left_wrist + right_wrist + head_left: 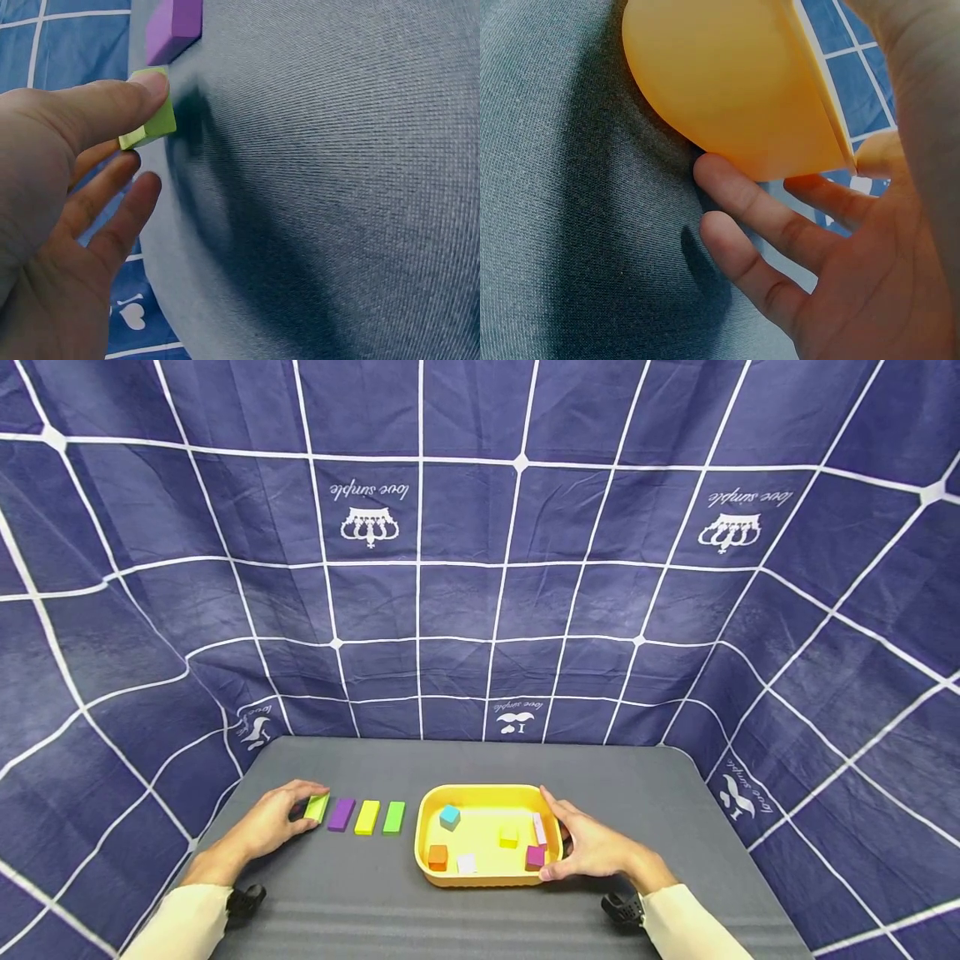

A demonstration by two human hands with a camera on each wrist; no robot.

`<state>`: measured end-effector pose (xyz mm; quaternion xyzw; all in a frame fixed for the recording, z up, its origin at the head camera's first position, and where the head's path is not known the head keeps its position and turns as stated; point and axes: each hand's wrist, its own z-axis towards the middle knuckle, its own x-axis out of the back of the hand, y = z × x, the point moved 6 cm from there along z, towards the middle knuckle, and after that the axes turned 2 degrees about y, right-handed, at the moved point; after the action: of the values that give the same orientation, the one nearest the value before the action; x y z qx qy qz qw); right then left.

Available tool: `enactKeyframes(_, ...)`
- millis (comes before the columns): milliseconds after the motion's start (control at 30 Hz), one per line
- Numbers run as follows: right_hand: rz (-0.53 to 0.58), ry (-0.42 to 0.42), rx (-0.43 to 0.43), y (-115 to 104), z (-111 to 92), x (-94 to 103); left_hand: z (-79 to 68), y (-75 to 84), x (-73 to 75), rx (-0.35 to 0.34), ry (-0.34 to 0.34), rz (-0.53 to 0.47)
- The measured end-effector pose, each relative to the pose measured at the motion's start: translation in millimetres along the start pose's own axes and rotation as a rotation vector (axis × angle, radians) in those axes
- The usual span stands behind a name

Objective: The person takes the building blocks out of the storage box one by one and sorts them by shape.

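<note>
Nearest, we note the right hand (pixel 592 847), fingers spread, clasping the three-o'clock end of a yellow rounded plastic-looking tray (pixel 483 881). At the tray's nine o'clock, the left hand (pixel 272 821) pinches a lime-green rectangular block (pixel 317 808), long axis one-to-seven; between them we log a purple rectangular block (pixel 341 815), yellow rectangular block (pixel 367 817) and green rectangular block (pixel 393 818).

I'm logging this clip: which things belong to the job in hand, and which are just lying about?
In the job now:
lime block, pinched by the left hand
yellow tub, held by the right hand

Lying about, untouched (may belong too):
purple block, yellow block and green block, in the lime one's row
in the tub: blue cube, orange cube, white block, yellow cube, magenta cube, pink piece
</note>
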<state>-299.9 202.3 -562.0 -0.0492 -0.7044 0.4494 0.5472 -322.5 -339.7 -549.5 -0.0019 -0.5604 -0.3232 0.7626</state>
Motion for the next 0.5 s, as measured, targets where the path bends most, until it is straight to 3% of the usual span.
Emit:
enactKeyframes(233,-0.037,0.014,0.009,-0.1,-1.5,1.8,-6.5,-3.9,-9.7,-0.073,0.01,-0.006)
enactKeyframes(500,-0.011,0.012,0.015,0.3,-0.2,-0.4,-11.4,-11.4,-11.7,-0.1,0.035,-0.063)
